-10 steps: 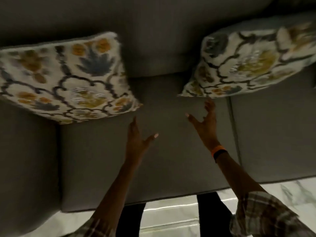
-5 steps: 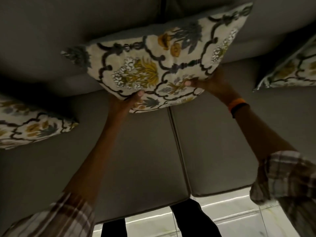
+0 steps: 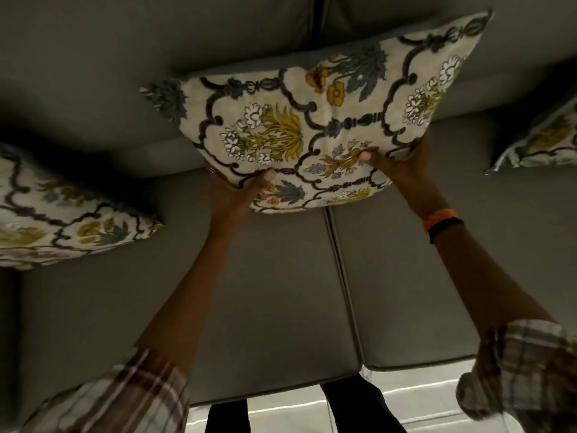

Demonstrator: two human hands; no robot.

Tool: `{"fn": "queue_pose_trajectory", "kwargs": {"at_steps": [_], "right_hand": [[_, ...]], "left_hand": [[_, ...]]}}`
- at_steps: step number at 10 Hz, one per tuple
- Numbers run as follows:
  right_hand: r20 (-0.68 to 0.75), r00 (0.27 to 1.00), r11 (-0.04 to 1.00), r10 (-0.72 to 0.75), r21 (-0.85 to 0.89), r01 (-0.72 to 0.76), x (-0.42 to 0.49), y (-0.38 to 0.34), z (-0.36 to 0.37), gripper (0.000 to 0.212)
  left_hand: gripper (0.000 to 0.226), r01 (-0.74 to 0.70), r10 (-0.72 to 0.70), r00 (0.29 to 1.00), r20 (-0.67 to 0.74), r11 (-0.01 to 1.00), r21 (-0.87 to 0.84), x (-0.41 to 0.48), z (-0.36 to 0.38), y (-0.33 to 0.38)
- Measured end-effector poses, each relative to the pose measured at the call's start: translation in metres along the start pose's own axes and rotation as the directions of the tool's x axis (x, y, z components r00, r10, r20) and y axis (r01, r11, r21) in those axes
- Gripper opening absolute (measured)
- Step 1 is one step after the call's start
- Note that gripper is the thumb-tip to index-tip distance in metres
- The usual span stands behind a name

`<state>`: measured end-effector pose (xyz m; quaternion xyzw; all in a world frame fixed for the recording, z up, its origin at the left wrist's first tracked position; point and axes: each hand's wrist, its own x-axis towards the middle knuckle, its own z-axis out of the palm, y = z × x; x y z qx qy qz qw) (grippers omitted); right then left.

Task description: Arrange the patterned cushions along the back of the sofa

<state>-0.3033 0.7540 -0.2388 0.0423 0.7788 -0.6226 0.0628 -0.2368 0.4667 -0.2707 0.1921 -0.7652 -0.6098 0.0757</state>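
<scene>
middle cushion [image 3: 312,129] | both hands grip | side cushions cropped

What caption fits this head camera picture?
Both hands, left hand and right hand, hold the middle cushion against the sofa back.

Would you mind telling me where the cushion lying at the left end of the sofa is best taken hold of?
Grip the left cushion along its near lower edge, a hand towards each corner, coming from the front over the seat. It leans back with that edge facing you, and its far side rests against the backrest. Both hands, the left hand and right hand, currently hold the middle cushion this way.
</scene>
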Motion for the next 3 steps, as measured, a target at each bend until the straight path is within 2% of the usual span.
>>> {"fn": "queue_pose_trajectory", "kwargs": {"at_steps": [1,2,3], "right_hand": [[0.029,1.000,0.999,0.006,-0.038,-0.005,-0.001,0.006,0.012,0.083],[-0.138,0.990,0.999,0.036,0.017,-0.034,-0.030,0.015,0.031,0.088],[-0.458,0.881,0.991,0.119,-0.003,-0.135,-0.089,0.020,0.082,0.083]], "left_hand": [[0.092,0.039,-0.041,0.998,0.040,0.998,0.052,0.009,-0.013,-0.005],[0.104,-0.005,0.002,0.993,0.115,1.000,0.027,0.008,-0.028,-0.005],[0.117,0.004,-0.023,0.992,0.124,0.989,0.151,-0.023,-0.062,-0.006]]}}
